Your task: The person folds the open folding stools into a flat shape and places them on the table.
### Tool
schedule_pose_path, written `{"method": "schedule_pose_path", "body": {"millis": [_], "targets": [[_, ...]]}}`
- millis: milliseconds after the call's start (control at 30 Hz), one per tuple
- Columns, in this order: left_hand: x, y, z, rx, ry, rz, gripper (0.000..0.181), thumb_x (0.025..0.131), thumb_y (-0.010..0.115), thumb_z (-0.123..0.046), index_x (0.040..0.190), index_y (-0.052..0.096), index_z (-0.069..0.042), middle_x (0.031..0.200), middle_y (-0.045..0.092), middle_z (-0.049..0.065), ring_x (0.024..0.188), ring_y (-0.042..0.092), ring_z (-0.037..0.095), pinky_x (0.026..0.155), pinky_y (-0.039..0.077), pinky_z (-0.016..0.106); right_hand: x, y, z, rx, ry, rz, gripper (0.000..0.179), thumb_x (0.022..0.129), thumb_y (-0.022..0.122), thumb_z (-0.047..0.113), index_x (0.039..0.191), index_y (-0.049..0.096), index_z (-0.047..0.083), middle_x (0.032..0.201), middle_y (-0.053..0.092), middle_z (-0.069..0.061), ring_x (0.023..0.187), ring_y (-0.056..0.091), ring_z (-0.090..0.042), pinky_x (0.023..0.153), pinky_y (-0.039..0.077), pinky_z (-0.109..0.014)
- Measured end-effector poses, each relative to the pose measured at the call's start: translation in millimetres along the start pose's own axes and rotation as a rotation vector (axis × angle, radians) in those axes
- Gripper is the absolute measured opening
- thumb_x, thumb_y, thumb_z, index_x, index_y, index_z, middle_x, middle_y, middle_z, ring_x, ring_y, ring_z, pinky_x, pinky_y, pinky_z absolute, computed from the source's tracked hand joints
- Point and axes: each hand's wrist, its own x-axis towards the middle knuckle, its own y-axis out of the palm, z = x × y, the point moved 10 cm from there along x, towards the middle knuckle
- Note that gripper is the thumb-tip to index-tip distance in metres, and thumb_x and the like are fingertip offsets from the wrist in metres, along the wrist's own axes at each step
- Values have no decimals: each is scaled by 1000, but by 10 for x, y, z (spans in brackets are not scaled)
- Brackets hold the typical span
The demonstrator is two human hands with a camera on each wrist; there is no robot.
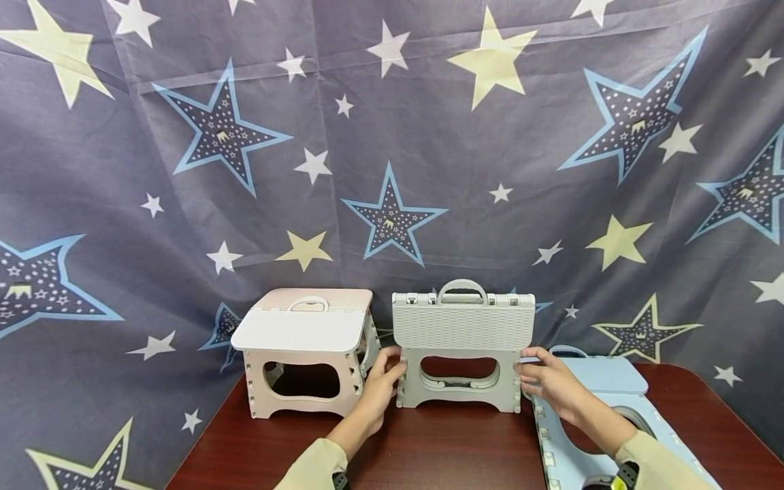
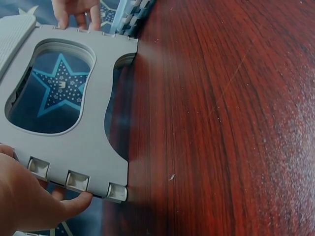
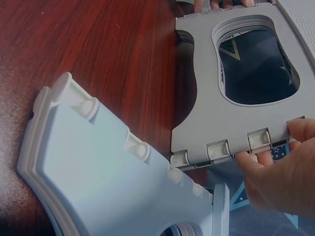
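Note:
A grey folding stool stands upright in the middle of the table, its textured top panel hanging down over the front and its carry handle at the top. My left hand grips its left side edge, thumb on the near face. On the opposite edge, my right hand holds it the same way. In the left wrist view, the stool's leg panel shows an oval cut-out and hinge slots along the edge by the fingers. The right wrist view shows the right-hand fingers at similar hinge slots.
To the left stands a pink and white folding stool, opened out. A light blue folding stool lies folded flat on the right, under my right forearm. A star-patterned cloth hangs behind the dark red wooden table.

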Motion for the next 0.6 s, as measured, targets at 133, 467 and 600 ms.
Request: {"method": "schedule_pose_path", "body": {"millis": [133, 467, 600], "targets": [[7, 13, -12, -24, 8, 1, 36, 104, 54, -21, 137, 47, -8, 103, 52, 0, 91, 49, 15, 78, 41, 34, 11, -6, -7, -4, 0, 2, 36, 101, 59, 14, 129, 41, -1, 122, 50, -11, 108, 52, -25, 96, 53, -36], [44, 9, -13, -11, 19, -25, 33, 105, 53, -18, 135, 50, -6, 105, 54, 1, 86, 49, 16, 72, 40, 33, 21, -20, 5, -8, -8, 3, 35, 101, 58, 13, 128, 41, -2, 118, 53, -9, 106, 55, -23, 97, 53, -38], [36, -1, -4, 2, 18, -42, 32, 105, 53, -18, 134, 51, -7, 106, 54, 2, 88, 49, 16, 73, 39, 33, 18, -15, 3, -6, -7, 2, 34, 101, 59, 14, 126, 42, -1, 118, 53, -9, 105, 54, -24, 97, 53, -39]]}}
